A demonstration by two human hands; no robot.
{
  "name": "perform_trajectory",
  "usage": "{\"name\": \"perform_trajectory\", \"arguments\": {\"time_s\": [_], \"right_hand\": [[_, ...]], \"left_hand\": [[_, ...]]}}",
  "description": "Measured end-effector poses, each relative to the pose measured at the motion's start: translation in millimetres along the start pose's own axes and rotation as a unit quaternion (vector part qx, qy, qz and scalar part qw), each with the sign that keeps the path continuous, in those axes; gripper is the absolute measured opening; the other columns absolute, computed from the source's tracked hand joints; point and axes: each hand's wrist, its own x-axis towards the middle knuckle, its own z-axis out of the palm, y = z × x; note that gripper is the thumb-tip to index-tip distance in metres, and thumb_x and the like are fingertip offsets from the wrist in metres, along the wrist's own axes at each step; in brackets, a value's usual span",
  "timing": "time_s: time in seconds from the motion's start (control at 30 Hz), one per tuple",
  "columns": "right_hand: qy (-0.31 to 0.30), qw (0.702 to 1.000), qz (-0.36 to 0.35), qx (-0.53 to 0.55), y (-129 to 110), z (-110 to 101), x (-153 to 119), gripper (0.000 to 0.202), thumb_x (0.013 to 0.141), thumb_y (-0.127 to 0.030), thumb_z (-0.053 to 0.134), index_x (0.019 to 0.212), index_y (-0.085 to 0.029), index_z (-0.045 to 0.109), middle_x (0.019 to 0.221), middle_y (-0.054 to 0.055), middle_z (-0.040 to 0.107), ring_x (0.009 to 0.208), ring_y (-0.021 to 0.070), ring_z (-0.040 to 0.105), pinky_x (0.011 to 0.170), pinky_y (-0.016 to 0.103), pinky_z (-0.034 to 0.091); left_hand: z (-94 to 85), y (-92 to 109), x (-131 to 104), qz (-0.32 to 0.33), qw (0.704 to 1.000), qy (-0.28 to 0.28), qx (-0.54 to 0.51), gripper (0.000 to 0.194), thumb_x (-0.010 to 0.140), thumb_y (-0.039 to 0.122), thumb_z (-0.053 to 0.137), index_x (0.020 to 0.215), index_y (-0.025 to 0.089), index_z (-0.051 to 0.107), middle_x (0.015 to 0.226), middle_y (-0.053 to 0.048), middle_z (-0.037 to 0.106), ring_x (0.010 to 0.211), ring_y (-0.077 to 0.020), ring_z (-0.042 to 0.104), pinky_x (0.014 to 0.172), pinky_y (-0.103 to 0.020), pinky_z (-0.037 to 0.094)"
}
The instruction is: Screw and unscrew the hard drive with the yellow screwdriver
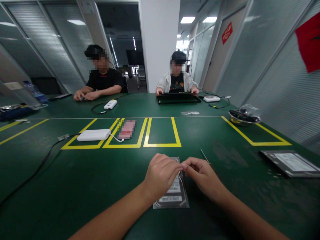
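A hard drive (172, 199) with white labels lies on the green table (105, 186) in front of me, its middle and upper part mostly covered by my hands. Above it, my left hand (161, 173) and my right hand (203, 176) meet with fingertips pinched together. Whatever they pinch is too small or hidden to name. A thin pale curved line shows just below the left fingertips, over the drive. Behind my right hand a slim metal rod (203, 154) lies on the table, its near end partly covered by the fingers.
Another labelled drive (291, 163) lies at the right. A metal bowl (243, 118) of dark parts stands behind it. Left of centre, a white power bank (93, 135) is cabled to a pixelated phone (127, 129) among yellow tape outlines. Two people sit opposite; one holds a black panel (178, 98).
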Motion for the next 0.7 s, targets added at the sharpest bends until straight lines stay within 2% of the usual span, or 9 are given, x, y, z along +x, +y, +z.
{"name": "perform_trajectory", "arguments": {"time_s": [0.27,0.47,0.7], "right_hand": [[0.013,0.999,-0.029,-0.035,-2,4,-3,0.024,0.092,-0.034,0.053,0.094,-0.017,0.07,0.082,0.003,0.064,0.074,0.0148,0.055,0.07,0.027,0.043],[0.018,0.994,-0.083,-0.072,-3,10,-6,0.025,0.096,-0.026,0.048,0.107,-0.019,0.07,0.099,0.006,0.064,0.091,0.0171,0.059,0.082,0.03,0.046],[0.021,0.98,-0.122,-0.155,-3,12,-12,0.028,0.098,-0.023,0.043,0.112,-0.02,0.067,0.099,0.007,0.061,0.093,0.0174,0.058,0.082,0.031,0.047]], "left_hand": [[-0.7,-1,1,-0.021,0.999,0.016,0.042,0.012,0.094,0.022,0.058,0.096,0.021,0.069,0.09,-0.001,0.074,0.08,-0.0177,0.063,0.078,-0.036,0.04],[0.4,-6,-1,-0.014,0.998,0.028,0.057,0.013,0.094,0.021,0.058,0.097,0.021,0.071,0.093,-0.001,0.076,0.08,-0.0168,0.066,0.076,-0.034,0.041],[2.0,-11,-1,-0.001,0.999,0.027,0.043,0.01,0.094,0.02,0.059,0.095,0.02,0.069,0.091,0.0,0.075,0.079,-0.0151,0.067,0.076,-0.033,0.042]]}}
